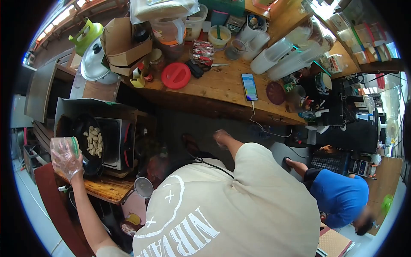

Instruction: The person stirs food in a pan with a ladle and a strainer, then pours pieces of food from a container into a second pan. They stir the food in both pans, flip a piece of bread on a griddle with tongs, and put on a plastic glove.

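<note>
At the far left, my left hand (68,160), in a clear plastic glove, is wrapped round a clear plastic tub (73,144) with a green mark. The tub is beside the left edge of a dark frying pan (81,128), which sits on a stove (112,141). Several pale, plump pieces of food (94,140) lie in the pan. My right hand (221,139), also in a clear glove, hangs over the floor in front of my body, away from the pan. Its fingers are too small and blurred to make out.
A wooden counter (222,83) holds a phone (249,87) on a cable, a red lid (176,75), a cardboard box (124,47) and tubs. A lidded pot (97,62) stands behind the stove. A person in a blue shirt (340,192) bends at the right.
</note>
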Tool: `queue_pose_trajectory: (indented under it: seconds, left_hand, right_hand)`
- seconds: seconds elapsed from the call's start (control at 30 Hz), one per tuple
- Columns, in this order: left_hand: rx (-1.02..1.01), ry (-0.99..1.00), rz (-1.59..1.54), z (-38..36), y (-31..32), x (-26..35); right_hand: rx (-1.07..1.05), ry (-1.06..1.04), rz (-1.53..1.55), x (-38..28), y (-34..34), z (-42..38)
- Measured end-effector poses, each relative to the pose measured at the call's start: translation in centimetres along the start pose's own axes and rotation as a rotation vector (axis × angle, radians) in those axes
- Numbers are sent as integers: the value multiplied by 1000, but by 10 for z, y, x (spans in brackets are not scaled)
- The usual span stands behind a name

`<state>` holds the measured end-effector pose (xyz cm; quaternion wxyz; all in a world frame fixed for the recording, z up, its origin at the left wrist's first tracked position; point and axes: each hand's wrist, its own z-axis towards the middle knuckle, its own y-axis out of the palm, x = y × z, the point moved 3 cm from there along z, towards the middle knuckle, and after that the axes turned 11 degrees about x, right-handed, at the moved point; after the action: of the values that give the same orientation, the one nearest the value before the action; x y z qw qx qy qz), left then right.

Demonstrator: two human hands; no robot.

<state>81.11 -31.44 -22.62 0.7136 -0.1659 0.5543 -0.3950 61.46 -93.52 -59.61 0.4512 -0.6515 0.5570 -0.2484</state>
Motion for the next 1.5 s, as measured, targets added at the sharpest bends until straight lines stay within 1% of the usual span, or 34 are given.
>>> queue_pose_trajectory:
  seconds: [0.07,0.1,0.2,0.23,0.27,0.3,0.33,0.37,0.4,0.47,0.53,0.57,0.6,0.63,0.67,0.7,0.73,0.77,0.8,0.83,0.87,0.9,0.93,0.97,1.03,1.07,1.13,1.17,1.23,1.27,1.33,1.37,1.43,1.5]
  left_hand:
    - [83,86,-34,0,-10,-4]
    - [-31,70,8,1,-10,-8]
    - [-99,50,51,7,-29,-14]
    - [-82,49,48,12,-45,-14]
    - [-80,-90,-45,15,-63,-18]
    - [-83,-225,-139,15,-71,-22]
    - [-77,-222,-143,15,-59,-26]
    - [32,-400,-236,15,-43,-34]
    - [141,-582,-329,11,-29,-43]
    - [204,-617,-440,0,-36,-43]
    - [5,-961,-1591,-10,-30,-27]
    - [156,-1033,-1887,-20,-59,3]
    - [287,-547,-1607,-25,-83,23]
    - [-18,-1062,-1990,-16,-107,55]
    - [-101,-1157,-2013,-15,-112,86]
    - [-110,-783,-1814,-25,-108,113]
    - [-335,-1206,-2064,-21,-95,148]
    - [-287,-871,-1982,-25,-118,189]
    - [-464,-1220,-2115,-8,-172,237]
    - [-498,-1148,-2297,-6,-170,282]
    - [-562,-1133,-2368,1,-188,321]
    - [-647,-1129,-2401,7,-190,359]
    - [-628,-1187,-2444,13,-189,401]
    - [-681,-1119,-2442,22,-198,431]
    - [-722,-1211,-2450,38,-212,484]
    - [-752,-1217,-2339,45,-225,498]
    - [-656,-1175,-2381,56,-235,532]
    - [-655,-1186,-2374,60,-243,543]
    - [-681,-1204,-2140,63,-251,557]
    - [-684,-1212,-2131,63,-251,560]
    - [-709,-1080,-2126,62,-249,568]
    - [-713,-1082,-2121,59,-246,570]
    - [-718,-1049,-2200,50,-239,565]
    - [-735,-1039,-2213,41,-239,553]
  right_hand:
    - [-49,-49,-39,6,9,-9]
    - [-44,-47,-37,10,14,-14]
    - [0,-90,-96,8,14,-38]
    - [1,147,103,12,17,-43]
    - [1,381,307,12,20,-52]
    - [8,390,312,9,22,-65]
    - [9,294,187,2,15,-81]
    - [10,197,56,0,11,-94]
    - [13,198,49,0,13,-107]
    - [51,373,-31,7,34,-136]
    - [67,368,-38,18,47,-169]
    - [70,366,-28,24,55,-186]
    - [73,364,-17,33,58,-198]
    - [81,355,-16,46,60,-202]
    - [-111,278,-43,60,66,-206]
    - [-306,197,-70,73,71,-209]
    - [-310,185,-68,89,67,-209]
    - [-328,149,-39,105,56,-207]
    - [-347,115,-10,124,47,-203]
    - [-356,110,-5,146,44,-194]
    - [-258,101,14,169,37,-179]
    - [-161,93,32,192,30,-165]
    - [-63,85,51,208,25,-155]
    - [-70,83,56,219,18,-149]
    - [302,1105,1535,247,5,-155]
    - [293,1104,1535,252,-2,-159]
    - [245,1104,1556,263,-13,-169]
    - [219,875,1355,284,43,-170]
    - [285,474,886,324,149,-175]
    - [111,411,658,312,118,-184]
    - [-189,173,194,284,48,-205]
    - [-193,171,197,285,51,-207]
    - [-364,199,270,282,73,-216]
    - [-423,398,624,333,272,-211]
